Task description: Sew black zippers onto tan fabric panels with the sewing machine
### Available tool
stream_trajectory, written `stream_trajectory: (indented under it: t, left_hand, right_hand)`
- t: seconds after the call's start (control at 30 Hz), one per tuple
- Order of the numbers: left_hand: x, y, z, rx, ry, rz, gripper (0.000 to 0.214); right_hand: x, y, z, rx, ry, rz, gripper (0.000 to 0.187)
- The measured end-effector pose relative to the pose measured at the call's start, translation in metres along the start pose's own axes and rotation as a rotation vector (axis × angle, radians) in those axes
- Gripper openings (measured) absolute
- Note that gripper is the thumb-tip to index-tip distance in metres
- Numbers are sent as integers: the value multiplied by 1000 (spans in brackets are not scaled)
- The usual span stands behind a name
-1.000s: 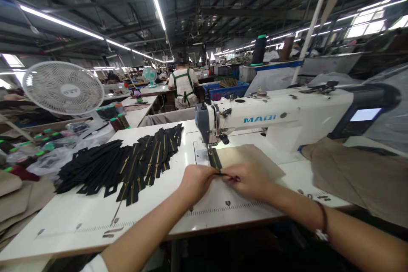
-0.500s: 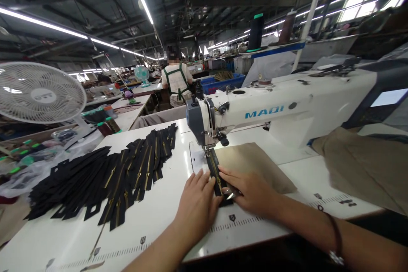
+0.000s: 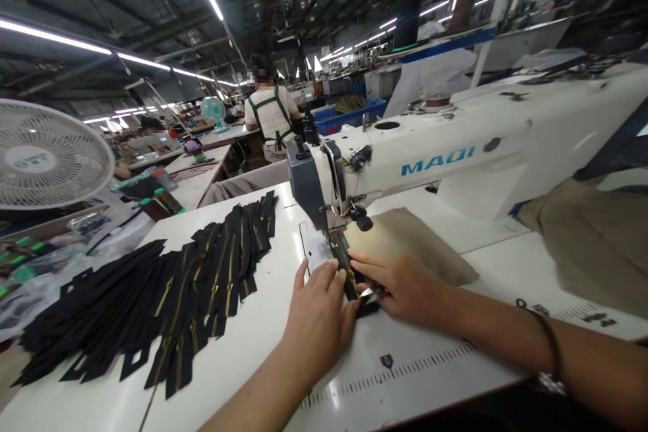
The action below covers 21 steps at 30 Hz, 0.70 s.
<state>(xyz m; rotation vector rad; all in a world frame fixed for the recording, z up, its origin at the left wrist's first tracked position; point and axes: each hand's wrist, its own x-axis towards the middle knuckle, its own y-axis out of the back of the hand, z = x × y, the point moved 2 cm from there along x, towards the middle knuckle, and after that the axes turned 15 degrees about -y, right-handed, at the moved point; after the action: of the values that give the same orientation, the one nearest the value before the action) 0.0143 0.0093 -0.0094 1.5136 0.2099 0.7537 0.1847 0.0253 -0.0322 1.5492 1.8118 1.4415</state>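
Observation:
A black zipper (image 3: 345,258) with brass-coloured teeth lies under the presser foot of the white sewing machine (image 3: 435,142), along the left edge of a beige fabric piece (image 3: 405,236). My left hand (image 3: 318,307) lies on the zipper's left side with its fingers stretched out and slightly spread, fingertips just in front of the foot. On the right, the fingers of my right hand (image 3: 399,283) press on the zipper and the fabric edge. A small shiny metal tool (image 3: 368,292) is tucked in that hand; its full shape is hidden.
Many black zippers (image 3: 212,270) are spread in a pile on the left of the white table. A white fan (image 3: 50,155) stands beyond them. More beige fabric (image 3: 597,243) lies at the right. A person (image 3: 273,115) stands with their back turned further off.
The zipper and fabric have moved slightly further under the presser foot, with both hands following forward. The camera view has shifted a little. Both hands stay on the zipper.

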Motion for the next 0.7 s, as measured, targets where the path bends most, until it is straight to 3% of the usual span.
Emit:
stream_trajectory:
  t: [0.23,0.4,0.7]
  left_hand:
    - [13,-6,-22,-12,-20,67,29]
    - [20,-9,-34,-27,-15,121,25]
    - [18,-11,-36,-58,0,195,20]
  right_hand:
    - [26,-2,7,70,-50,25,29]
    - [41,-10,15,-28,-102,69,27]
    - [58,-8,12,-118,-216,37,15]
